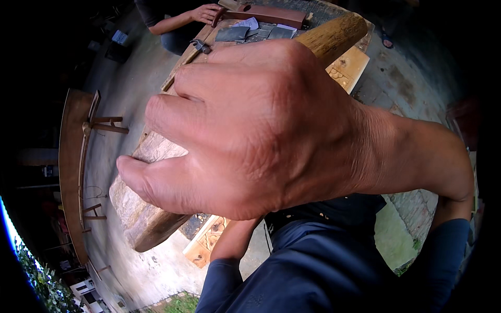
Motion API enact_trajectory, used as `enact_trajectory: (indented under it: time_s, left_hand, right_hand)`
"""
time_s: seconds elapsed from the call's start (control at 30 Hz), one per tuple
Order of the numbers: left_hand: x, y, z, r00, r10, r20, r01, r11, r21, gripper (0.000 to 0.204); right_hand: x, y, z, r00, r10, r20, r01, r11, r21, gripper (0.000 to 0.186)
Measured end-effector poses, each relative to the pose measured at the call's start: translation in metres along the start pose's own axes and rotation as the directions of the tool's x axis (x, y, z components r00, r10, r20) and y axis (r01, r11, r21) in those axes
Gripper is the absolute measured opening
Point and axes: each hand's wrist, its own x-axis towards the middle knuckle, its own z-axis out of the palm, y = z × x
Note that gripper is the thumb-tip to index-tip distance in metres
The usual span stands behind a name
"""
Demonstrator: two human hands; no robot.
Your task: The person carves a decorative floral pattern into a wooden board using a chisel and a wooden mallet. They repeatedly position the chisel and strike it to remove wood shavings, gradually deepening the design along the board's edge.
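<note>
My right hand (250, 130) fills the middle of the view, back up, fingers curled leftward; what they hold, if anything, is hidden. Behind it lie a pale, rough wooden piece (135, 219) at lower left and a thick round timber (344, 36) at upper right; whether they are one piece I cannot tell. My left forearm (235, 242) rises from below, its hand hidden behind the right one. Carved light-wood panels show at lower left (201, 250) and upper right (355, 65). A hammer (202, 47) rests on the worktable (214, 31).
A co-worker's hand (206, 13) grips a tool by a long reddish wooden piece (271, 15) at the table's far end, near dark flat sheets (232, 34). A long curved wooden bench or board (73, 172) stands on the concrete floor (104, 78) at left.
</note>
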Motion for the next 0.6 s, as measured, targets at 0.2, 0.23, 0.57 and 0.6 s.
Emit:
enact_trajectory:
  time_s: [0.2,0.23,0.57,0.6]
  left_hand:
    - [0.000,-0.032,0.012,0.998,0.040,-0.053,-0.033,0.993,0.113,0.033]
    - [0.000,-0.038,0.013,0.997,0.049,-0.061,-0.040,0.990,0.133,0.033]
    - [-0.014,-0.053,0.027,0.982,0.071,-0.174,-0.050,0.991,0.124,0.026]
    - [-0.013,-0.051,0.026,0.983,0.073,-0.170,-0.052,0.991,0.123,0.027]
  right_hand:
    - [-0.007,0.011,0.016,0.984,-0.083,0.159,0.098,0.991,-0.089,0.052]
    - [0.001,0.015,0.009,0.972,-0.078,0.221,0.093,0.994,-0.060,0.057]
    - [-0.030,0.019,-0.008,0.999,-0.030,0.036,0.028,0.999,0.042,0.074]
    - [-0.033,0.021,-0.016,0.998,-0.046,0.051,0.043,0.997,0.068,0.078]
